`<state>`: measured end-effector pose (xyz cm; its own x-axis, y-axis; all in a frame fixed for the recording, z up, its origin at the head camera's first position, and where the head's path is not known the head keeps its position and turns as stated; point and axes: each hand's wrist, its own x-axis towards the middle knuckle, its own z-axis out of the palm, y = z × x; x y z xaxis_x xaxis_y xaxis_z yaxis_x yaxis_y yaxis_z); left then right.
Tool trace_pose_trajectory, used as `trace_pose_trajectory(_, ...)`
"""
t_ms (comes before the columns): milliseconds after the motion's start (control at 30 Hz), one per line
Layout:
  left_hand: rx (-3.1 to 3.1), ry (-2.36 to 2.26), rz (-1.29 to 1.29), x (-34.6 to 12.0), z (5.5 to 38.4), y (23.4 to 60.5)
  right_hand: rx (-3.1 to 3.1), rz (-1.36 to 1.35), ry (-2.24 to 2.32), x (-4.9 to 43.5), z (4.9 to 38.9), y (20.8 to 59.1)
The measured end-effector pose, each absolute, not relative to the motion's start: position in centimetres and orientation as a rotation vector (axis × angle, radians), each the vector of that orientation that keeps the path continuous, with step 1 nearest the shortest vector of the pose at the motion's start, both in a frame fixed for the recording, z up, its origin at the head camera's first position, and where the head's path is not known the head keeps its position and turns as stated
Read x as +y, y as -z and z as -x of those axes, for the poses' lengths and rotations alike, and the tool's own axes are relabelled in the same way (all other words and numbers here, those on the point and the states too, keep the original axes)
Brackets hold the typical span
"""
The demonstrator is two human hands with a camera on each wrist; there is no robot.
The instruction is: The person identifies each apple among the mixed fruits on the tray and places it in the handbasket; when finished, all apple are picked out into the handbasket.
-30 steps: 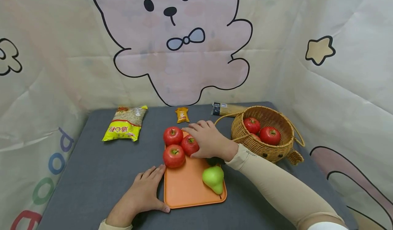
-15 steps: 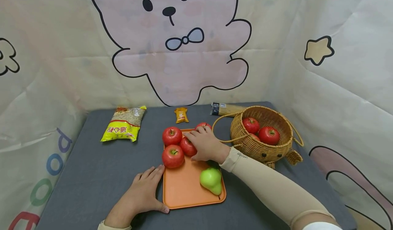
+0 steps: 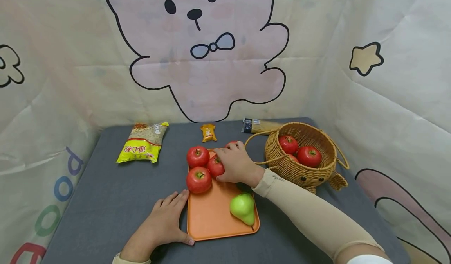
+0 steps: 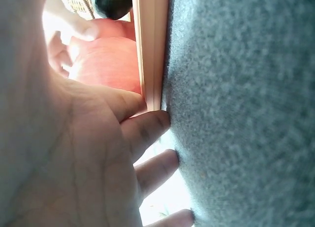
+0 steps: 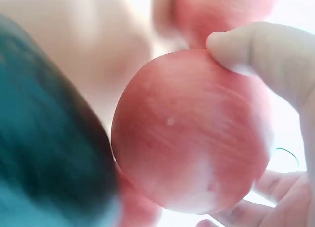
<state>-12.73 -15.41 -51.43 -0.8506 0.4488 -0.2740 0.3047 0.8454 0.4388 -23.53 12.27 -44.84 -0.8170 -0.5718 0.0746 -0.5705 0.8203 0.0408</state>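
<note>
In the head view, my right hand (image 3: 239, 164) grips a red apple (image 3: 215, 166) at the far end of an orange tray (image 3: 211, 221). The right wrist view shows thumb and fingers curled round this apple (image 5: 189, 133). Two more apples, one farther back (image 3: 198, 156) and one nearer (image 3: 199, 180), sit against its left side. Another apple (image 3: 230, 143) peeks out behind the hand. A green pear (image 3: 243, 208) lies at the tray's near right. Beside it, a dark green rounded thing (image 5: 49, 128) is mostly hidden by my wrist. My left hand (image 3: 163, 221), fingers extended, touches the tray's left edge.
A wicker basket (image 3: 282, 170) with several apples stands right of the tray, its handle looping toward my right hand. Along the back lie a yellow food bag (image 3: 142, 142), a small orange packet (image 3: 208, 132) and a long pasta-like pack (image 3: 260, 125). Printed cloth walls surround the table.
My right hand has shifted slightly left and nearer, baring part of the apple behind it. The pear has moved slightly left. My left hand stays at the tray's edge.
</note>
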Motion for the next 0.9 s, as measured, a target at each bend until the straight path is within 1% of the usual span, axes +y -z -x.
trace_pose_trajectory(133, 2.648, -0.550, -0.568, -15.3, 12.8, 51.4, -2.919, -0.860, -0.056, 12.9, 23.1, 42.7)
trace_pose_trajectory(300, 2.649, -0.549, -0.564, -15.4, 12.8, 51.5, -2.848, -0.793, -0.209, 14.8, 22.2, 38.9)
trace_pose_trajectory(467, 2.641, -0.536, -0.558, -15.5, 12.9, 51.6, -2.747, -0.711, -0.313, 18.2, 21.3, 34.9)
trace_pose_trajectory(600, 2.635, -0.537, -0.553, -15.5, 12.9, 51.6, -2.707, -0.588, -0.363, 21.8, 20.6, 32.3)
trace_pose_trajectory(767, 2.636, -0.541, -0.557, -15.5, 12.9, 51.6, -2.763, -0.349, -0.409, 26.6, 20.1, 30.6)
trace_pose_trajectory(900, 2.638, -0.537, -0.555, -15.5, 12.9, 51.5, -2.852, -0.214, -0.402, 30.4, 20.5, 30.8)
